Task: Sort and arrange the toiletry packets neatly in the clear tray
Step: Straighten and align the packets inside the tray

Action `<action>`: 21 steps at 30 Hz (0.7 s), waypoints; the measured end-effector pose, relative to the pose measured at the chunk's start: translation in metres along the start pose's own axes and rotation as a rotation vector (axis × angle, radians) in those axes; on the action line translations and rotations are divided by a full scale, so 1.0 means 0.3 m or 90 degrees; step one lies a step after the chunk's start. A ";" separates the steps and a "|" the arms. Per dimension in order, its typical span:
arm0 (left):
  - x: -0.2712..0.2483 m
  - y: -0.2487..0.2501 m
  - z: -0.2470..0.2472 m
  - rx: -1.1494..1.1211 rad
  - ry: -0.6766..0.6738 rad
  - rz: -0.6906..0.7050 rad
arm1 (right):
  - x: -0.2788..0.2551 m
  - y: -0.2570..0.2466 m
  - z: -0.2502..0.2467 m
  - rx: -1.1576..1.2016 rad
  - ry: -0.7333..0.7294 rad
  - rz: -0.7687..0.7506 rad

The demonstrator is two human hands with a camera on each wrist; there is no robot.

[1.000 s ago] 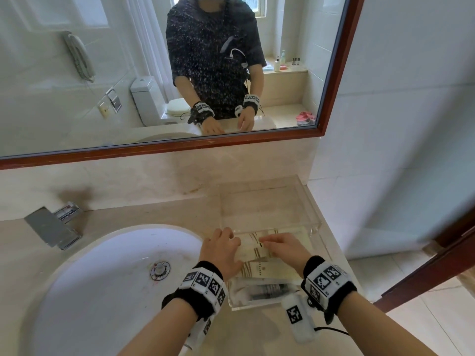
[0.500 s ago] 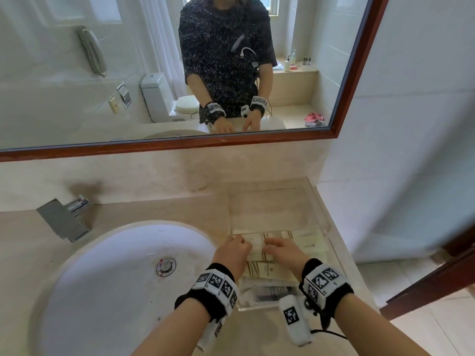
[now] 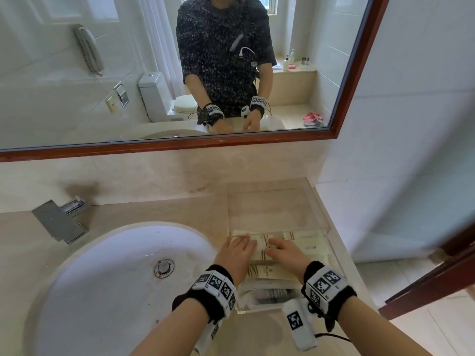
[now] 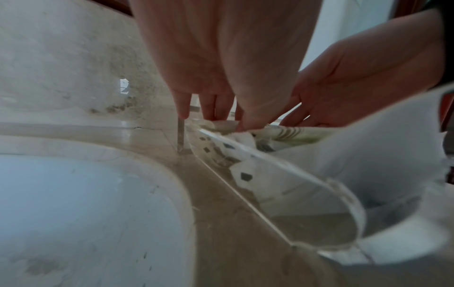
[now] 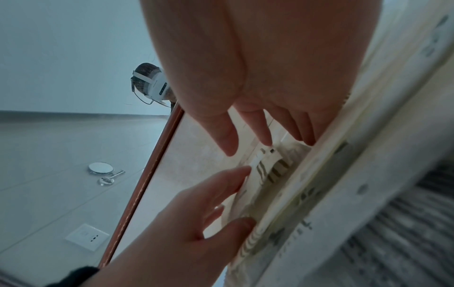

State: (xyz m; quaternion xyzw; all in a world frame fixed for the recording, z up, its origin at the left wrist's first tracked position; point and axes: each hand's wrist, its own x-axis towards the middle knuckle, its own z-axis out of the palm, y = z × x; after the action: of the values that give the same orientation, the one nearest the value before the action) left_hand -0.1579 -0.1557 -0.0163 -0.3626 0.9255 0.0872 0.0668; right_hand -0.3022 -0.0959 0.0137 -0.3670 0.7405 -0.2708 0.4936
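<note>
A clear tray (image 3: 277,209) sits on the counter right of the sink, its far section bare. Its near section holds cream packets with brown stripes. Both hands rest on one striped packet (image 3: 261,249) at the far end of that section. My left hand (image 3: 237,249) touches the packet's left end with straight fingers (image 4: 183,108). My right hand (image 3: 284,253) lies flat on it, fingers (image 5: 264,136) extended. Another striped packet (image 3: 267,272) and a clear-wrapped dark item (image 3: 270,295) lie nearer me. More cream packets (image 3: 309,242) lie to the right.
A white sink basin (image 3: 115,278) lies left of the tray, with a chrome tap (image 3: 61,222) behind it. A framed mirror (image 3: 180,146) hangs above the backsplash. A white wall (image 3: 398,150) stands right of the counter, and a dark door edge (image 3: 437,276) at lower right.
My two hands have drawn closer together over the striped packet, the left one sliding right along its end. The head view has shifted slightly.
</note>
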 end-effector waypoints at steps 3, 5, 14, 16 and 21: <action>0.006 0.004 0.001 -0.017 0.005 -0.005 | 0.002 -0.001 0.000 0.010 -0.001 0.001; 0.011 0.003 -0.004 -0.026 0.002 -0.004 | -0.002 -0.005 0.000 0.015 0.000 0.007; -0.014 -0.042 -0.036 -0.019 0.099 0.057 | -0.007 -0.003 -0.004 0.016 0.025 0.031; -0.022 -0.048 -0.046 -0.021 0.102 0.068 | -0.009 -0.005 -0.005 0.012 0.037 0.036; -0.022 -0.046 -0.049 -0.086 0.051 0.054 | 0.003 -0.009 0.002 0.019 0.055 0.055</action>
State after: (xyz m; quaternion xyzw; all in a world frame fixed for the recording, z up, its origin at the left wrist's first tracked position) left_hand -0.1446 -0.1644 -0.0022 -0.3303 0.9338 0.1375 0.0012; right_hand -0.3011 -0.0982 0.0150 -0.3154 0.7723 -0.2756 0.4775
